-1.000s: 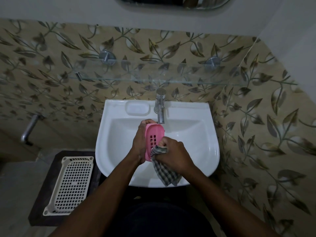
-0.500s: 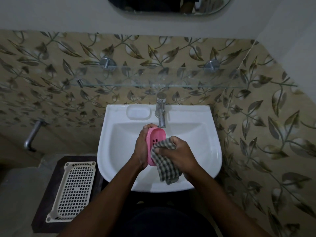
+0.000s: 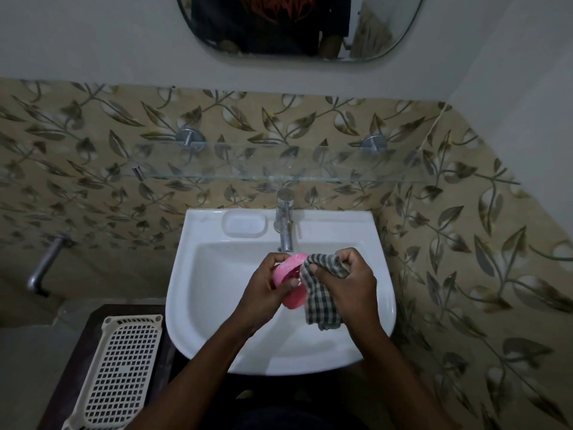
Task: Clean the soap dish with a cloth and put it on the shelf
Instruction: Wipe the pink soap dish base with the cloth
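The pink soap dish (image 3: 286, 269) is held up over the bowl of the white wash basin (image 3: 384, 274), just in front of the spout of the chrome tap (image 3: 285, 223) and clear of the basin's surface. It is tilted on edge. The left hand (image 3: 265, 291) grips it from the left – fingers curled round its far rim, thumb laid across the face that is turned toward the camera – so that the dish sticks out to the right of that palm.

The right hand (image 3: 348, 283) is closed round a bunched checked cloth (image 3: 321, 302) and holds it against the dish's right edge. The loose end of the cloth hangs below the hand, over the bowl. The two hands are close together, with the dish and cloth between them.

The glass shelf (image 3: 279, 179) runs along the leaf-patterned tiled wall above the tap, carried on two round metal brackets (image 3: 189, 138). Above it hangs a mirror (image 3: 387, 32). At the back left of the basin's rim sits a moulded soap recess (image 3: 245, 224). Left of the basin a cream perforated plastic tray (image 3: 121, 367) lies on a dark stand (image 3: 73, 352), and a metal pipe (image 3: 43, 268) juts from the wall further left.
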